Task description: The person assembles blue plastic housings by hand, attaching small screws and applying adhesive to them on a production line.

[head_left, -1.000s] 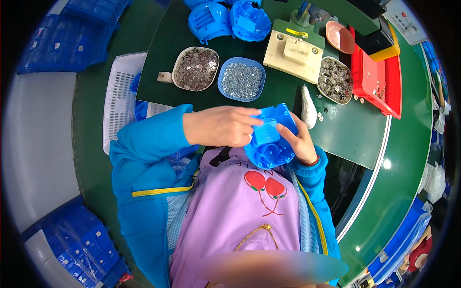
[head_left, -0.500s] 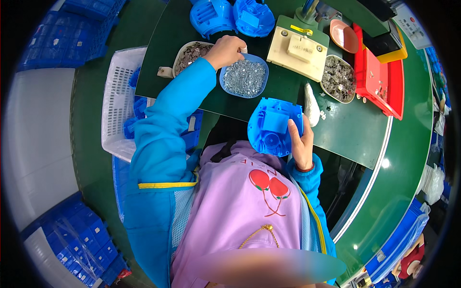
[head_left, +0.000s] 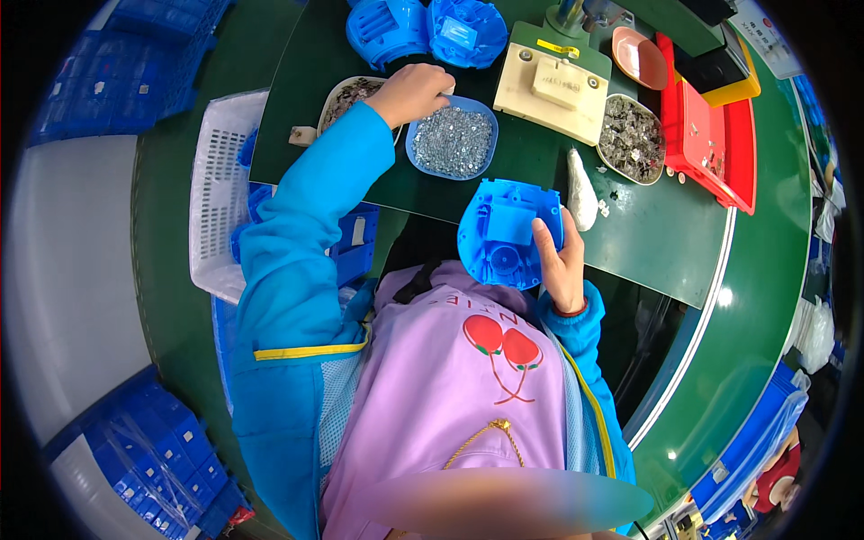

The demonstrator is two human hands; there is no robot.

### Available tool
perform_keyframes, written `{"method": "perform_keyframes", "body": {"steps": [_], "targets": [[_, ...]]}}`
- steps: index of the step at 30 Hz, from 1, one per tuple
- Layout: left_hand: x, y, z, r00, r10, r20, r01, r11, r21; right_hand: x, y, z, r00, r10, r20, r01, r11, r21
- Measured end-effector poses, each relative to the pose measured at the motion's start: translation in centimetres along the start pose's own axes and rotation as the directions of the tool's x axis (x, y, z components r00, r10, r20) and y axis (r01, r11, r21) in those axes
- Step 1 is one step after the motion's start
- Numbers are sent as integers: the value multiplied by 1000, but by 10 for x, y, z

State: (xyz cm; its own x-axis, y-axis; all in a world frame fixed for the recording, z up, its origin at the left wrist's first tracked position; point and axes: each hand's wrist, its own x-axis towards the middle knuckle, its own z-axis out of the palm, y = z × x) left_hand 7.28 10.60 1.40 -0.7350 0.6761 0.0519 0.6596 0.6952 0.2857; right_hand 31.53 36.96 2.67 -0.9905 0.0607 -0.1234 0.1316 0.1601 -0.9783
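My left hand (head_left: 414, 94) reaches over the table with its fingers pinched together at the far left rim of a blue bowl (head_left: 452, 139) of small silvery metal pieces. Something whitish shows at its fingertips; whether it is a finger cover or a held piece, I cannot make out. Just left of the hand, partly hidden by it, stands a pale bowl (head_left: 349, 97) of darker metal parts. My right hand (head_left: 562, 266) grips the right side of a blue plastic housing half (head_left: 509, 232), thumb over its inside, close in front of my body.
Two blue housing parts (head_left: 387, 32) lie at the back. A cream fixture block (head_left: 553, 88) stands under a green press; a white wrapped bundle (head_left: 581, 191) lies before it. Rightward are a pale bowl of clips (head_left: 632, 139), a pink bowl (head_left: 640, 58) and red trays (head_left: 711, 148). A white basket (head_left: 219, 193) stands left.
The view has shifted slightly. My left hand has drawn a little back leftward at the blue bowl's rim. My right hand still holds the housing in much the same place.
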Motion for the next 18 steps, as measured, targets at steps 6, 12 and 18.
{"method": "perform_keyframes", "body": {"steps": [6, 12, 18], "targets": [[-12, 12, -5, 989, 82, -124, -72, 994, 86, -2, -1, -1, 1000, 23, -21, -23, 1000, -20], [-56, 132, -35, 919, -319, -230, -14, 558, -829, 17, -4, 5, 986, -103, -133, 113, 991, 66], [-49, 165, -10, 886, -88, -456, -95, 926, -364, 24, -14, 10, 982, -109, -151, 113, 993, 17]]}}
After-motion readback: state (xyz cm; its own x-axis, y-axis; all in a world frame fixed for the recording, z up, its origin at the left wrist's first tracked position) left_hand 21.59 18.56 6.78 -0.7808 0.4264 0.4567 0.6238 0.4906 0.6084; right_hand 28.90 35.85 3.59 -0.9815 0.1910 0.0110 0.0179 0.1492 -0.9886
